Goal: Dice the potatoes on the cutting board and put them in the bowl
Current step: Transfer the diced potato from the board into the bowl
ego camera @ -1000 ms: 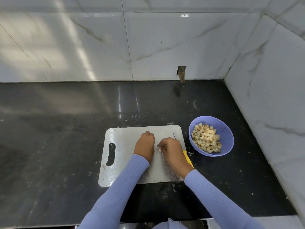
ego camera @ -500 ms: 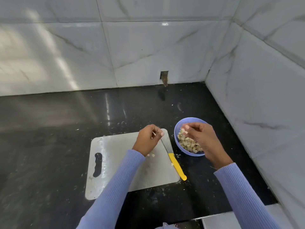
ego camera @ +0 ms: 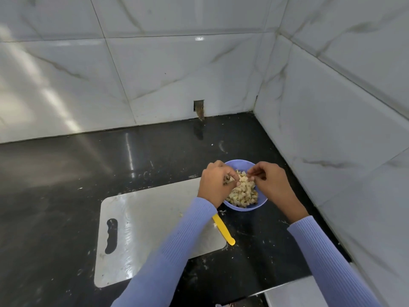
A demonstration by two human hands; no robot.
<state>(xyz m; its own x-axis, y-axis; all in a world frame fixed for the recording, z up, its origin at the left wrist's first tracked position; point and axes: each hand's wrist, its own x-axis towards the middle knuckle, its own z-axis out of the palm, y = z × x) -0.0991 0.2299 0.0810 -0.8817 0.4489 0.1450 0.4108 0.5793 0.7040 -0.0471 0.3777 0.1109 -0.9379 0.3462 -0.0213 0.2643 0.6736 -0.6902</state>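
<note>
Nearest the person, the white plastic cutting board (ego camera: pixel 143 229) lies on the glossy black desk (ego camera: pixel 66 173) with only crumbs showing, and the yellow-handled knife (ego camera: pixel 223 229) rests at its right edge, untouched. Beyond it, both hands hover over the round lilac plastic bowl (ego camera: pixel 245 208), heaped with pale diced potato cubes (ego camera: pixel 241 192). The left hand (ego camera: pixel 215 182) has its fingers curled, pinching a few cubes; the right hand (ego camera: pixel 269 182) has its fingertips drawn together, and whether anything is between them I cannot tell. Best done low and central, I'd say: let go close above the heap so nothing bounces onto the desk, then rub sticky bits off the fingers.
</note>
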